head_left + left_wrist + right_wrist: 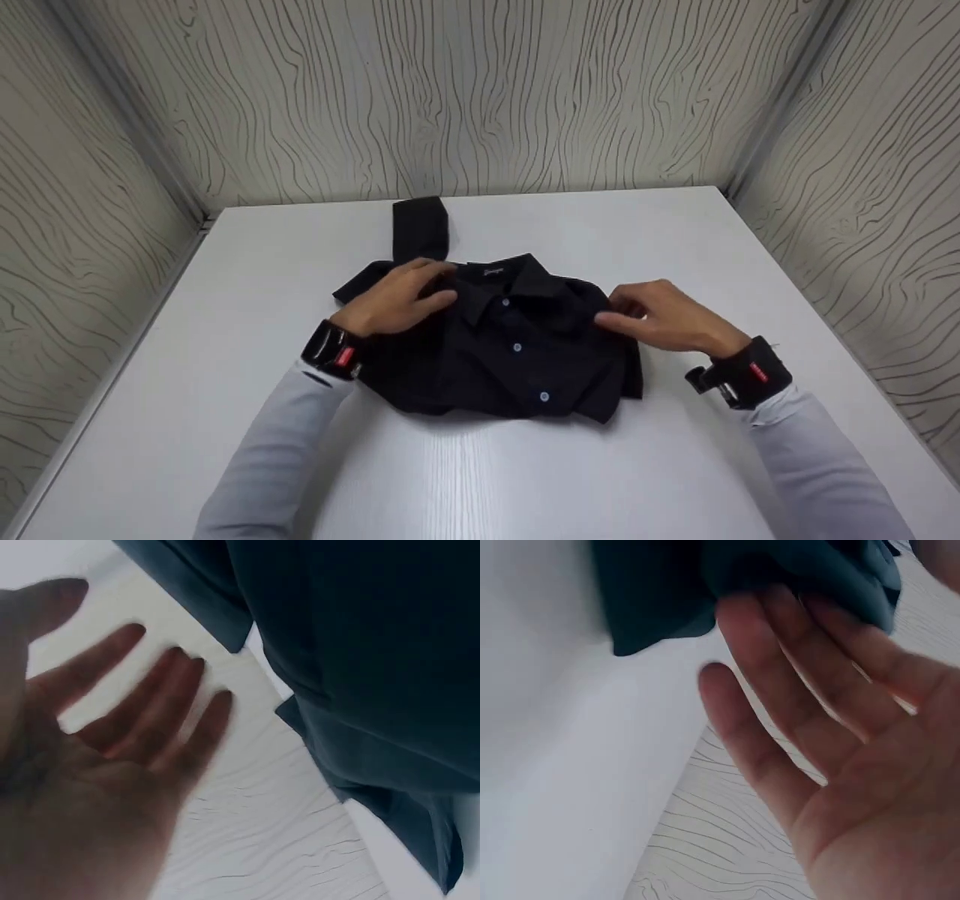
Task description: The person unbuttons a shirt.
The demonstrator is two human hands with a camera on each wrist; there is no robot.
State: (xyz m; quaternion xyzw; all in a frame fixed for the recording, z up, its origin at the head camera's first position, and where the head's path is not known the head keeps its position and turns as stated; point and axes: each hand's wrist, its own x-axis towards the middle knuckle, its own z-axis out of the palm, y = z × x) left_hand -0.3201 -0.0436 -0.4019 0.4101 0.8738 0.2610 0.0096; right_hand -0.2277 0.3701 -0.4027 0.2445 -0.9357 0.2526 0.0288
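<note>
A black button-up shirt (487, 360), partly folded, lies on the white table with its collar toward the back and light buttons down the front. One narrow black piece of it, seemingly a sleeve end (421, 227), sticks out behind. My left hand (405, 296) hovers over the shirt's left side; the left wrist view shows its fingers (161, 701) spread and apart from the cloth. At the shirt's right edge is my right hand (660, 316). In the right wrist view its fairly straight fingers (757, 637) reach the fabric's edge, and whether they press it is unclear.
The white table (247, 300) extends around the shirt on all sides. Wood-grain patterned panels (480, 97) stand behind it and at both sides, joined by grey metal corner strips (787, 90). Each wrist wears a black strap with a camera.
</note>
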